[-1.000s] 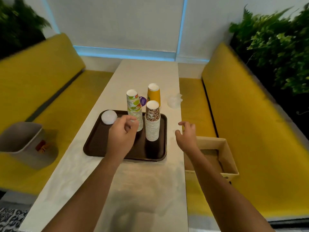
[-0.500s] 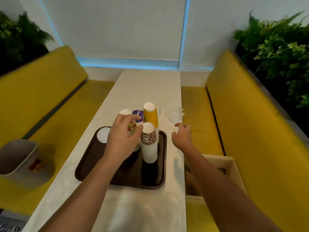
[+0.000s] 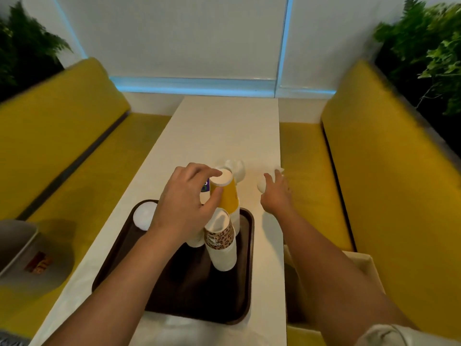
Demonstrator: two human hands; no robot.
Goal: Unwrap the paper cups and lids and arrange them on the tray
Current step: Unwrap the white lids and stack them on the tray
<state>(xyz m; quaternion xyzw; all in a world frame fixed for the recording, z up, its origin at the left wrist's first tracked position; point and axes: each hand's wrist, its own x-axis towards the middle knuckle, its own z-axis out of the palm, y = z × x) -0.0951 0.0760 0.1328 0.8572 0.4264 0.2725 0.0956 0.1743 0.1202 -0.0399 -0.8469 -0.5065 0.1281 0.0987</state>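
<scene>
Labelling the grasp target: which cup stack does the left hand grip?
The yellow cup stack: the left hand pinches its top between thumb and fingers. The leopard-print cup stack, nearer the camera, has no fingers round it.

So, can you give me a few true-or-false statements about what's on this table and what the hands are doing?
1. The left hand grips the top of the yellow cup stack. True.
2. The tray is blue. False: it is dark brown.
3. The leopard-print cup stack stands on the tray. True.
4. The right hand holds the leopard-print cup stack. False: it reaches towards a white lid on the table, right of the tray.
</scene>
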